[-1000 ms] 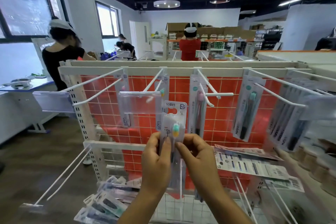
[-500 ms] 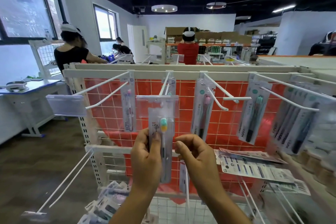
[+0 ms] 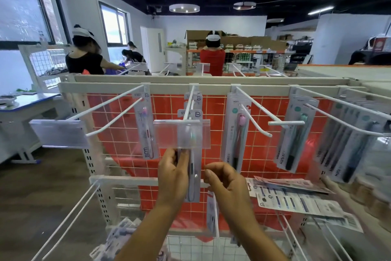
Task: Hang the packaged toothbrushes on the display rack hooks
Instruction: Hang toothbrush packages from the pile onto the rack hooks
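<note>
Head view: left hand pinches toothbrush pack.

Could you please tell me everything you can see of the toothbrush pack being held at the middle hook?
The toothbrush pack is a slim white card under clear plastic, hanging upright. Its top sits on the middle hook, partly behind the clear label holder, which blurs the brush head. The left hand pinches its left edge; the right hand is just clear of it.

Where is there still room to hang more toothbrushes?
The long hook at upper left is bare in front of its one pack. The lower-left hooks look bare too. The far-right hooks are crowded with packs. The left hand grips a pack on the middle hook.
</note>
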`<move>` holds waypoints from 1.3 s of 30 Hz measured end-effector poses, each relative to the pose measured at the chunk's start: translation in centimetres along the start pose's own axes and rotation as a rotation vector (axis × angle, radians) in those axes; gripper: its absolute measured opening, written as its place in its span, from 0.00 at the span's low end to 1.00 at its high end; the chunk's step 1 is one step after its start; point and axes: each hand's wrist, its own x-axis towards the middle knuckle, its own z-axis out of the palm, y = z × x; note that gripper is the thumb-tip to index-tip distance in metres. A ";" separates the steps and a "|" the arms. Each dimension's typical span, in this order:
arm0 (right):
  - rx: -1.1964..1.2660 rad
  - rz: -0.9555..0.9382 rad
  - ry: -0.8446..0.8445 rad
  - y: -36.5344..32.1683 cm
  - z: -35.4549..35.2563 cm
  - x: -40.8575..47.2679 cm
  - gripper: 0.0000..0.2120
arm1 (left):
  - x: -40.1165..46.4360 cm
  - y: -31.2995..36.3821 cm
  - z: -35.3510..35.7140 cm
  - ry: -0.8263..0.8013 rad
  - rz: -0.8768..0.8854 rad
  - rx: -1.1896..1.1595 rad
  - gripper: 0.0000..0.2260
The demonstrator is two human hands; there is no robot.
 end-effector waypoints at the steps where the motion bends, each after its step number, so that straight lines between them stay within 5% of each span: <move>1: -0.007 0.013 0.006 0.3 0.1 0.4 0.03 | 0.6 -0.1 0.2 -0.008 -0.018 0.015 0.12; 12: -0.093 0.059 0.009 3.5 1.6 4.6 0.04 | 8.1 -5.1 1.6 -0.067 -0.327 0.073 0.13; 16: -0.164 0.070 0.005 4.4 1.6 4.9 0.06 | 10.2 -6.8 1.8 0.049 -0.312 0.011 0.10; 19: -0.202 0.094 -0.019 4.8 1.0 4.6 0.06 | 11.1 -9.7 1.9 -0.030 -0.486 0.069 0.11; 21: -0.194 0.119 -0.026 5.1 0.3 4.2 0.06 | 10.7 -10.0 2.2 0.005 -0.477 0.090 0.11; 25: -0.261 0.158 -0.065 6.2 -1.7 3.2 0.06 | 7.5 -8.9 2.3 0.179 -0.178 0.190 0.07; 31: -0.434 0.350 -0.189 9.9 -6.1 0.9 0.03 | 1.0 -13.3 3.5 0.185 -0.381 0.331 0.08; 34: -0.500 0.397 -0.213 12.3 -8.9 -0.2 0.10 | -1.8 -14.9 5.4 0.218 -0.470 0.326 0.08; 39: -0.742 0.322 -0.067 15.6 -13.6 -0.4 0.09 | -6.2 -14.9 9.9 0.066 -0.570 0.313 0.03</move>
